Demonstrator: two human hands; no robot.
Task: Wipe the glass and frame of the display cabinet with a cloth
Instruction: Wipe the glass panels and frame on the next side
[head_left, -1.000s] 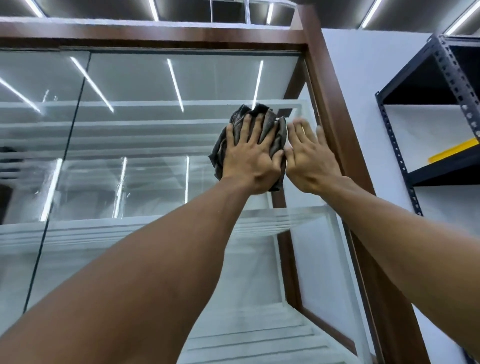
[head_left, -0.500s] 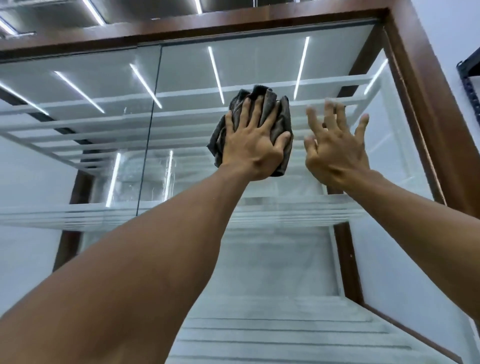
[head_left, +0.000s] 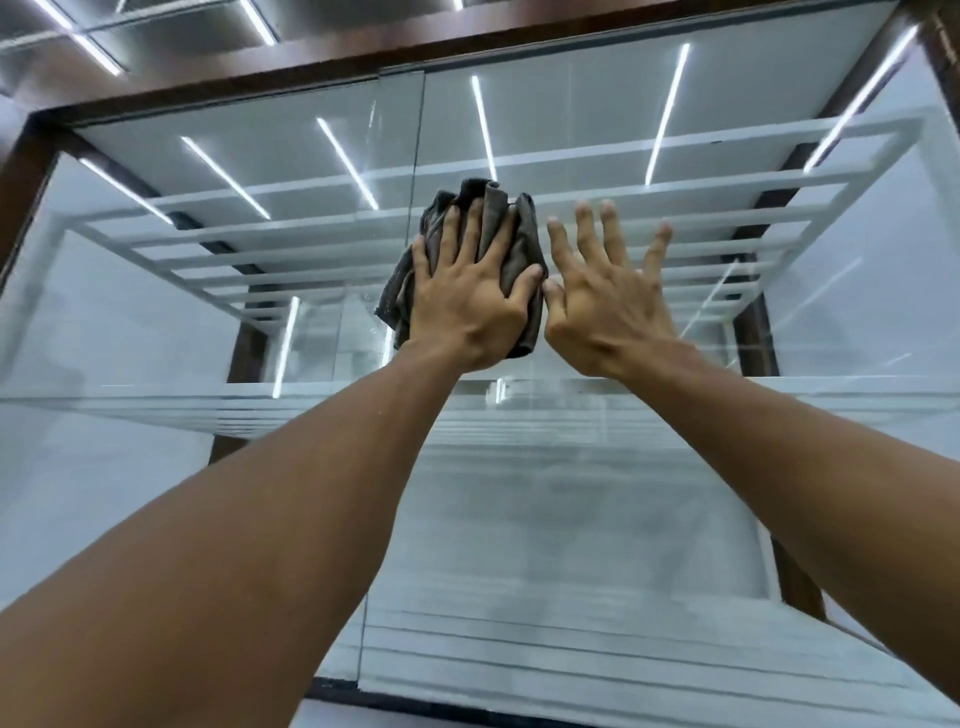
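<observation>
— Where is the cloth right now?

— I am pressing the crumpled dark grey cloth against the clear glass front of the display cabinet with my left hand. Its fingers are lying spread and nearly straight over the cloth. My right hand is holding nothing, and its fingers are splaying wide just right of the cloth.

— How far along are you?

— Midway at best, I am guessing. I am working the upper middle pane. The dark brown wooden frame above my fingers is waiting, and faint marks are showing left of the cloth.
</observation>
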